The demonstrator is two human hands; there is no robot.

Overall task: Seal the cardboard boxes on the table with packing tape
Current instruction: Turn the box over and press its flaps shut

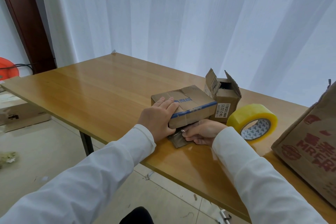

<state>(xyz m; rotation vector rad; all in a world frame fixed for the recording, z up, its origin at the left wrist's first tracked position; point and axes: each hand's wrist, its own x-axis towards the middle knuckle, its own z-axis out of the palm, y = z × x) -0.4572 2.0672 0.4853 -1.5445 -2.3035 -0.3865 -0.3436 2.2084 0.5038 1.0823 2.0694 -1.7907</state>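
Left grip: my left hand (160, 114) lies on the near-left end of the flat box (183, 105), fingers straight across the top, thumb against the near side.
Right grip: my right hand (201, 131) sits low at the box's near side, fingers curled around a strip of clear tape (177, 139) that lies crumpled on the table; the fingertips themselves are too hidden to say more.
Flat box: flaps down, a blue band along its near top edge, resting on the table (101, 89) near the front edge.
Tape roll (252, 123): tilted on its side just right of my right hand, touching neither hand.
Small box (224, 100): just behind the flat box, standing upright, top flaps up and torn; something dark inside, I cannot tell what.
Large box (309, 142): at the right edge of the view, red print on its side, close to the roll.
Open room: bare tabletop runs left and back from the flat box to the far corner.
Beyond the far edge: a white curtain (181, 14).
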